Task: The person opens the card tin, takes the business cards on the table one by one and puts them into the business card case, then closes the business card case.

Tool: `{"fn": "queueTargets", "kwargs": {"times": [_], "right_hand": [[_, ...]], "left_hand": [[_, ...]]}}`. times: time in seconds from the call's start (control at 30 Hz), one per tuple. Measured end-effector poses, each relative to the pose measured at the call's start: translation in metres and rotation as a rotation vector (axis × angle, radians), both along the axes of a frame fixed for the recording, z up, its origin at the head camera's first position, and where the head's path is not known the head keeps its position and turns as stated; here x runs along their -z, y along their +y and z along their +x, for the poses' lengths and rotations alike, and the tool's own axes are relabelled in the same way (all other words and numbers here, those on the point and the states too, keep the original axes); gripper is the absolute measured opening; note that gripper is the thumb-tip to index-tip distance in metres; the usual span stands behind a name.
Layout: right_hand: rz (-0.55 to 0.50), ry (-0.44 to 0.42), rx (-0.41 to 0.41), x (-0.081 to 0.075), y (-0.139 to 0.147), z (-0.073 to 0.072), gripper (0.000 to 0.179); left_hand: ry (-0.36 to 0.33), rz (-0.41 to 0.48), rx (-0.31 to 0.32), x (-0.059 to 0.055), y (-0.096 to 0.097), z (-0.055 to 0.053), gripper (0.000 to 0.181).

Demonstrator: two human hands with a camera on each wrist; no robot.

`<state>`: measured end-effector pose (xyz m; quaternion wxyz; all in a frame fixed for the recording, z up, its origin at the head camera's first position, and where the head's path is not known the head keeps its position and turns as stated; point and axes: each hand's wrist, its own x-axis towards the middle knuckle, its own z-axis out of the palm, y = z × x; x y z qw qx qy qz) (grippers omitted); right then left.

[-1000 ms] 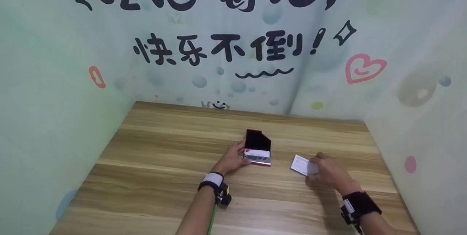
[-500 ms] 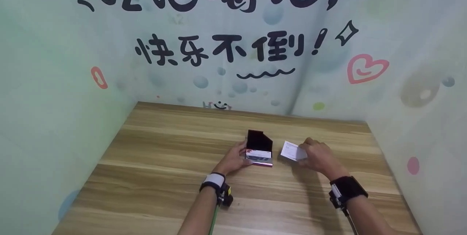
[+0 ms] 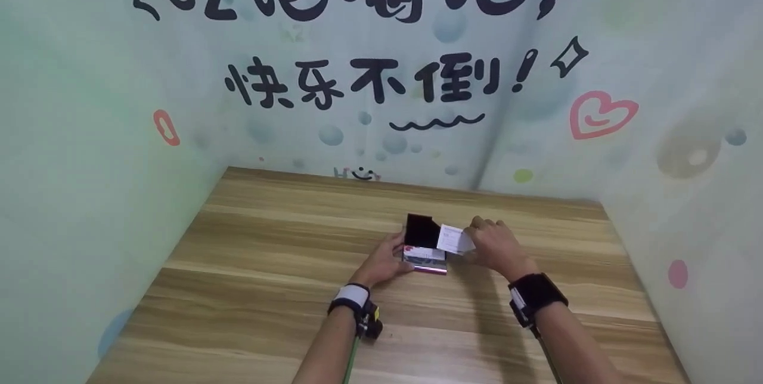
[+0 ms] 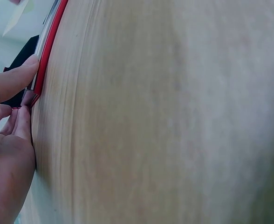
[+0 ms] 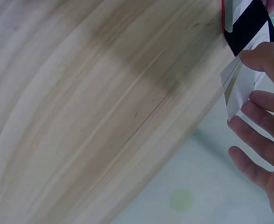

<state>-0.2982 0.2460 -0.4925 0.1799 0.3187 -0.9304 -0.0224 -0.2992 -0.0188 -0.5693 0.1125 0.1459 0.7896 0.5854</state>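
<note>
A business card case (image 3: 426,268) sits on the wooden table with its black lid (image 3: 421,231) raised. Printed cards show inside its metallic tray, and a red edge (image 4: 49,49) runs along it in the left wrist view. My left hand (image 3: 381,262) grips the case's left side, thumb on the front and fingers behind. Above the case's right part, overlapping the lid, are white business cards (image 3: 454,239). My right hand (image 3: 495,245) pinches them between thumb and fingers. In the right wrist view the cards (image 5: 244,86) look slightly fanned; their exact number cannot be told.
The wood-grain table (image 3: 268,288) reaches back to a printed cloth wall (image 3: 298,139) with dark lettering. Similar cloth stands along the left and right sides. Each wrist wears a strapped camera, such as the left wrist camera (image 3: 369,321), with a cable.
My right hand has carried the white cards leftward and a little away from me, from the table's right to over the case. My left hand and the case have stayed in place.
</note>
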Motion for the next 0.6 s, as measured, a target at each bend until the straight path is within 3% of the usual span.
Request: {"fn": "queueTargets", "kwargs": {"times": [0.23, 0.4, 0.6], "right_hand": [[0.018, 0.025, -0.012, 0.003, -0.015, -0.003, 0.044], [0.027, -0.004, -0.001, 0.002, -0.025, -0.005, 0.047], [0.028, -0.002, 0.005, 0.0, -0.035, -0.009, 0.042]], "left_hand": [[-0.002, 0.014, 0.014, 0.003, 0.003, 0.0, 0.087], [-0.02, 0.004, 0.001, 0.004, 0.003, -0.001, 0.088], [-0.036, 0.069, 0.005, 0.004, 0.002, -0.001, 0.086]]}}
